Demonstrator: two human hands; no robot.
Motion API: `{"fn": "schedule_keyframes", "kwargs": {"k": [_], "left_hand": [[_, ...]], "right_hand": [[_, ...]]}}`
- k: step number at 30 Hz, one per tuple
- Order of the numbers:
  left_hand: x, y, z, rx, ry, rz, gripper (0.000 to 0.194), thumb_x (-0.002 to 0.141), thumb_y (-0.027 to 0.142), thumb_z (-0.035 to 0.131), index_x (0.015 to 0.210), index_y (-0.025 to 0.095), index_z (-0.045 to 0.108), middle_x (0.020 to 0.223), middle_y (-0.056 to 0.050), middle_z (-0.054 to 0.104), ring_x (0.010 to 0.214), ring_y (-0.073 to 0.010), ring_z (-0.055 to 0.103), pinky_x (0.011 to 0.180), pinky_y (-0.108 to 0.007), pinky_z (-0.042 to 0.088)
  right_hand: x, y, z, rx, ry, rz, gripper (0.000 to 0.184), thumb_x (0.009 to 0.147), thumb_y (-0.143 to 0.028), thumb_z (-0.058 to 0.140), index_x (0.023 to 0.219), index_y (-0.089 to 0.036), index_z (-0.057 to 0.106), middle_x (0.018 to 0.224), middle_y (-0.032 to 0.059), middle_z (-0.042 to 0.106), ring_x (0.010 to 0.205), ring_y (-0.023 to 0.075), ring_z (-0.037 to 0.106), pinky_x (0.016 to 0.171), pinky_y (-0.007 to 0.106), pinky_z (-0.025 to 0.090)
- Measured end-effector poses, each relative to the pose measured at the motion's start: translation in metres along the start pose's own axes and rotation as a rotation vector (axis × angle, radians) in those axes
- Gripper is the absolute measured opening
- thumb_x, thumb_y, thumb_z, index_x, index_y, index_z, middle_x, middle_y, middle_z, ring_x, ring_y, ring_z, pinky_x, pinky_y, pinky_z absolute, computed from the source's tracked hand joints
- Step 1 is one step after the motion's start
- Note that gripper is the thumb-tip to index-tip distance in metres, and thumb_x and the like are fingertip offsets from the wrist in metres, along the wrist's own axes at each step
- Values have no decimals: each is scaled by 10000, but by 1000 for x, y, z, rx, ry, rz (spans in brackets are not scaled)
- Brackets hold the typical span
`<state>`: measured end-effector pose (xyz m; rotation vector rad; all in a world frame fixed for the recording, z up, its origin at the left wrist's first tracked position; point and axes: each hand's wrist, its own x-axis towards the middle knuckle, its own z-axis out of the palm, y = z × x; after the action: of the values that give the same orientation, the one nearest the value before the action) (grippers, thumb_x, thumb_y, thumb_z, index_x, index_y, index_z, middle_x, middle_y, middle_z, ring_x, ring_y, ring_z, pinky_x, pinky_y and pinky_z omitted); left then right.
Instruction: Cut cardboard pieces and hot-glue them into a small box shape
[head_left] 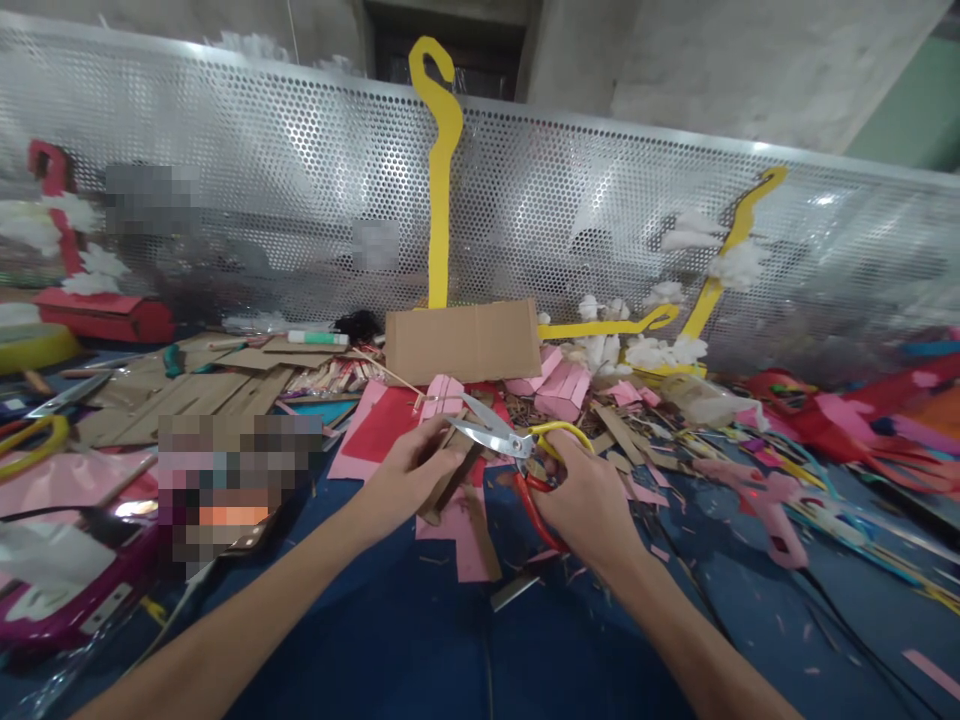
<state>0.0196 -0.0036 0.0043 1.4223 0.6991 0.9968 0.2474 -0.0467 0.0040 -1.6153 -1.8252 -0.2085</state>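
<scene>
My right hand (589, 490) is closed round the handles of a pair of scissors (496, 438), one loop yellow and one red. The blades stand apart and point left, toward my left hand (405, 475). Between the fingers of that hand is a small brown cardboard piece (450, 485), close beside the blades. Whether the blades touch it I cannot tell. Beneath lie a pink paper piece (471, 560) and red paper (379, 425) on the blue table (420, 655). A flat metal blade (514, 592) rests below the scissors.
Behind stands a yellow hook shape (439, 200) with a cardboard panel (463, 342) at its base. To the right lies a pink glue gun (776, 510) with a black cord. Cardboard sheets (187, 405) lie left. A perforated metal screen (300, 190) closes off the back.
</scene>
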Motion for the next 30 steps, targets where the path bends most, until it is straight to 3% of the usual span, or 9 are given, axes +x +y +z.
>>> {"fn": "schedule_keyframes", "kwargs": {"k": [6,16,22,30], "left_hand": [[-3,5,2,-4,-46,-28,336,929,366,602,1218,199,560,697,-3,626,506,-145,634,435,-226,497],[-4,10,2,46,-19,-46,384,908,359,598,1252,191,563,721,-29,659,489,-143,623,392,-205,465],[-3,6,1,-31,-37,-20,338,914,347,605,1219,210,562,772,-5,603,537,-143,647,424,-216,481],[-3,8,2,-3,-50,-28,368,909,344,583,1244,194,543,694,-18,647,535,-160,649,451,-234,496]], "right_hand": [[0,-2,0,-47,20,-23,191,791,-363,676,817,-253,522,674,22,641,662,253,624,537,293,341],[-1,1,3,-70,2,-15,217,791,-355,681,811,-260,487,688,22,642,680,262,641,544,300,339],[-1,2,4,-84,21,-14,288,793,-453,703,880,-251,516,832,67,717,765,299,670,573,315,372],[-1,0,3,-108,25,-7,249,808,-426,679,826,-250,503,739,49,677,709,274,657,545,297,317]]}}
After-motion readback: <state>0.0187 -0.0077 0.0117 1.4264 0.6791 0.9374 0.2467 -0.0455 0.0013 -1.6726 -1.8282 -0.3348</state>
